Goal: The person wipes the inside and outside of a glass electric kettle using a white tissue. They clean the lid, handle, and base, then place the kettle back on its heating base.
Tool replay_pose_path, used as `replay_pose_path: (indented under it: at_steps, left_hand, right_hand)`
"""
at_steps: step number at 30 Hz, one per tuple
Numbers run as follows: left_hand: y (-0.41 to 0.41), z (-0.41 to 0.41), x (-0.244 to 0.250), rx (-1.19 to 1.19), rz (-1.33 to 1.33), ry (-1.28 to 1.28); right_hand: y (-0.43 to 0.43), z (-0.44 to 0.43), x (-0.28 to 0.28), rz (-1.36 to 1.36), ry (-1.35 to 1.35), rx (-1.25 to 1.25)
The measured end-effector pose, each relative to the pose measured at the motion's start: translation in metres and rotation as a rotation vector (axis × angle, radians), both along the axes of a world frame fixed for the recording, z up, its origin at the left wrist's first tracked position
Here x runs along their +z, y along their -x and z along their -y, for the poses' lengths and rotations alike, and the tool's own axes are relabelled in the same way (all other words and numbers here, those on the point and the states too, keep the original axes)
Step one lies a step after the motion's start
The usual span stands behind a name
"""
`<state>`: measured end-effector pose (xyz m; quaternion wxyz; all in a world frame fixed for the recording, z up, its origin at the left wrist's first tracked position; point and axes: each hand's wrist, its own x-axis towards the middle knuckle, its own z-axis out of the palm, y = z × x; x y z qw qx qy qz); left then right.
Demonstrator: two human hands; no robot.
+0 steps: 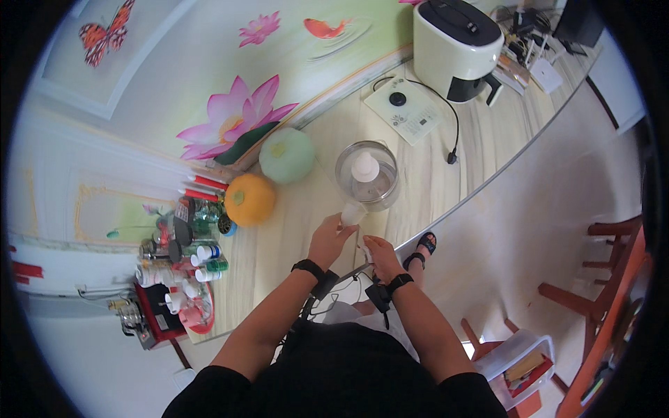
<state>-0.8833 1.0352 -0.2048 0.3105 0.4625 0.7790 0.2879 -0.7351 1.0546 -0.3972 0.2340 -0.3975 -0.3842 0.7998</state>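
Note:
A clear glass pot with a metal rim stands on the table in front of me. A white knob-like part rises at its middle. My left hand grips the pot's whitish handle, which points toward me. Close by on the right, near the table edge, my right hand pinches a small white piece, perhaps tissue or cloth; the fingers hide much of it. Beyond the pot lies a pale heating base with a black dial, its cord and plug trailing to the right.
A white air fryer stands at the back, beside a white router and tangled cables. Green and orange round cushion-like objects sit by the wall. Bottles and a red tray crowd the left end. Wooden chairs stand right.

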Motion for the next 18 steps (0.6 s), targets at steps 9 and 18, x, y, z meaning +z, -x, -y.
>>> replay_pose_path:
  at_steps: [9, 18]
  left_hand:
    - [0.027, -0.012, -0.023, -0.059, 0.378, 0.041]
    - [0.035, -0.027, -0.005, -0.04, 0.82, 0.17]
  right_hand:
    - [0.041, -0.011, 0.03, -0.242, 0.121, -0.211]
    - [0.044, -0.022, 0.054, -0.346, 0.362, -0.216]
